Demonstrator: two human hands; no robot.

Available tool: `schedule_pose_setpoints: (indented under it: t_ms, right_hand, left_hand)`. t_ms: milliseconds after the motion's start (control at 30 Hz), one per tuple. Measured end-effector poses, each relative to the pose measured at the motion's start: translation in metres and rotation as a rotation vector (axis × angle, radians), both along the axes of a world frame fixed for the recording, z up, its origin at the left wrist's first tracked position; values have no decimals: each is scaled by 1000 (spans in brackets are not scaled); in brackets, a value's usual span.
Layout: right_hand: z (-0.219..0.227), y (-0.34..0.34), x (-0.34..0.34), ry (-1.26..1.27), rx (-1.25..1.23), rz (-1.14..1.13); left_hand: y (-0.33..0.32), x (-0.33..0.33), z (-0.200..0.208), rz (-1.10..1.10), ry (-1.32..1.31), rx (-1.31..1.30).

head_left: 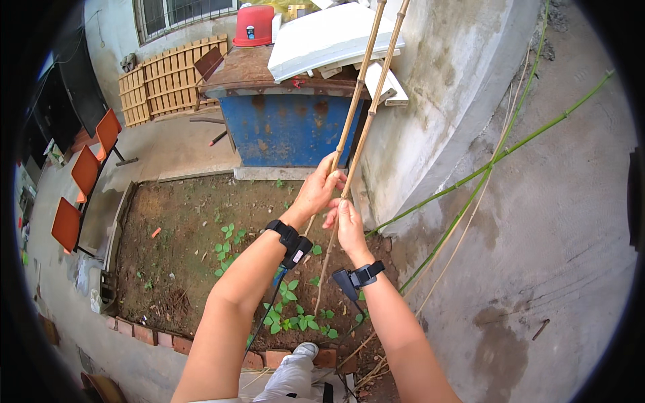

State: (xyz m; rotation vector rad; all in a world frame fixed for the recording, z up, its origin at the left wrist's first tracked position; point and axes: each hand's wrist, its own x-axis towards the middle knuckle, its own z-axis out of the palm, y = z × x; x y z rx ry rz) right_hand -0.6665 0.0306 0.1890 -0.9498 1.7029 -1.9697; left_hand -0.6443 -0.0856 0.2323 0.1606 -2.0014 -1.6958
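Observation:
Two long tan bamboo poles slant upward past the top edge of the head view, side by side. My left hand (pixel 316 191) is closed around the left bamboo pole (pixel 354 102). A little lower and to the right, my right hand (pixel 351 228) pinches the right bamboo pole (pixel 380 79), whose thin lower end (pixel 325 263) reaches down to the soil among the plants. The hands are almost touching, fingertips close together between the poles. Dark straps with small black devices sit on both wrists. Green leafy seedlings (pixel 290 317) grow below my hands.
The soil bed (pixel 178 235) has a red brick border (pixel 144 335). Green bamboo stalks (pixel 463 181) cross on the right beside a concrete wall (pixel 437 114). Behind stands a rusty blue cabinet (pixel 282 131) bearing a red tub (pixel 254 27) and white foam board (pixel 329 39). Orange chairs (pixel 84 172) line the left.

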Motion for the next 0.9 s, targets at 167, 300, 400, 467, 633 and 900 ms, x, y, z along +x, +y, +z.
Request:
schedule_pose_setpoints:
  t_ms: [167,300,400,467,633,900]
  right_hand:
    - [20,3,-1,260,27,-210]
    - [38,1,-5,425,72,-270]
    - [52,2,2,334,121,-154]
    - [47,1,1,436,122,-237]
    - [39,7,6,419,183,-187]
    - [45,37,11,469,232,-251]
  left_hand:
    - [4,2,37,-68,228,5]
    - [15,2,66,-23,283,-130]
    - [20,1,79,-90,299,-64]
    - [20,0,82,-112,284,-2]
    - [9,2,87,-237,157,92]
    - [25,1,98,-252,145,68]
